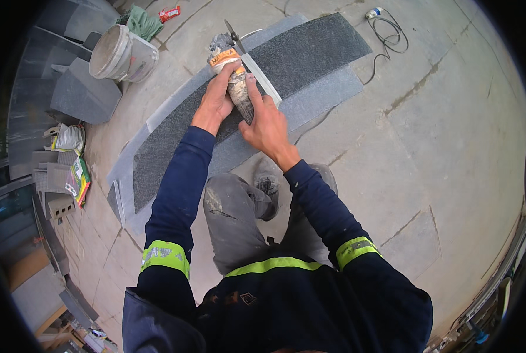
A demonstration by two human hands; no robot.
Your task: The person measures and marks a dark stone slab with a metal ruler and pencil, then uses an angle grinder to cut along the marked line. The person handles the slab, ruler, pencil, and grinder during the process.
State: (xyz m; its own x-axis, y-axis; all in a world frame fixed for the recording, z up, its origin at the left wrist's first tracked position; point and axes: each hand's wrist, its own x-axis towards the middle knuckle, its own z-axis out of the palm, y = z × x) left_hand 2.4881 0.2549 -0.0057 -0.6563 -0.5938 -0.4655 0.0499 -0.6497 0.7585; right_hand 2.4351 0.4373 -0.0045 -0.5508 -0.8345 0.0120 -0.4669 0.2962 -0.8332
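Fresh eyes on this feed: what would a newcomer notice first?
At top centre, the left hand and right hand hold a dusty power tool with a thin blade. Beneath it, a long dark slab lies on paler grey material. Lower down, lime-yellow bands ring both navy sleeves.

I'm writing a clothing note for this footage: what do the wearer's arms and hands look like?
The left hand and right hand are gloveless. The left sleeve and right sleeve are long and dark navy, each ringed by a fluorescent yellow-green band with worn silvery patches.
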